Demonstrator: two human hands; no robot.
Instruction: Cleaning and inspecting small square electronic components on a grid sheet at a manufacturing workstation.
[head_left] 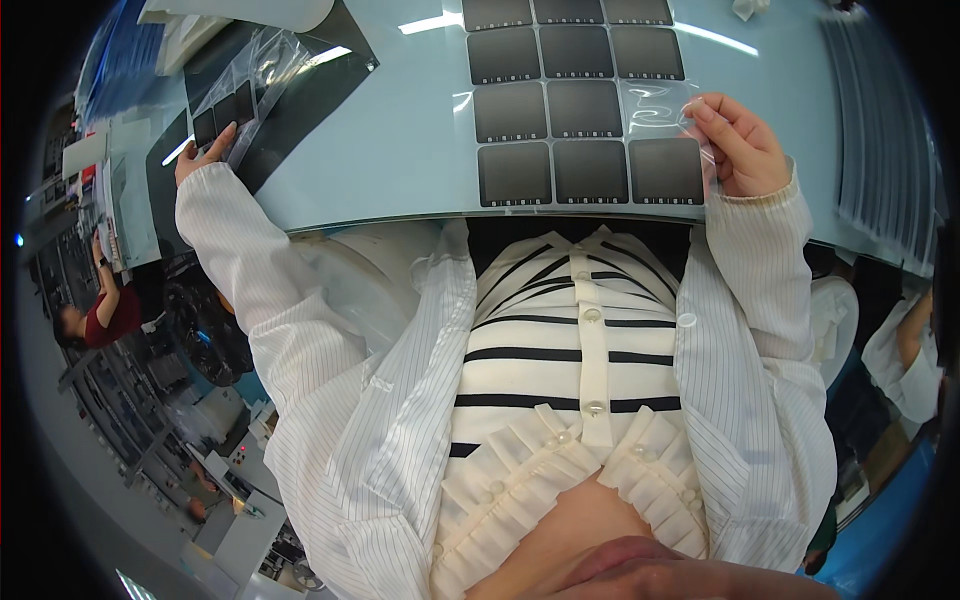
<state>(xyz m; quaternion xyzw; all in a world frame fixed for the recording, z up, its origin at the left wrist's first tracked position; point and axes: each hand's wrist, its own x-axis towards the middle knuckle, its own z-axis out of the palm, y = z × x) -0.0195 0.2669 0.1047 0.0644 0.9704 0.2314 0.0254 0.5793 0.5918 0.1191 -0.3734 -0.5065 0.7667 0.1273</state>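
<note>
The visible grid of dark rounded-corner panels looks nearly filled on the pale blue surface, with just one place showing only clear film, whose edge the right hand pinches. The left hand touches more dark pieces by a clear plastic bag; whether it grips them is unclear.

This looks like a factory workshop: at twelve o'clock, a smooth, pale-blue workbench bears rows of flat, dark-grey square pieces. A dark-red-topped person is at nine, a white-sleeved person at three.
</note>
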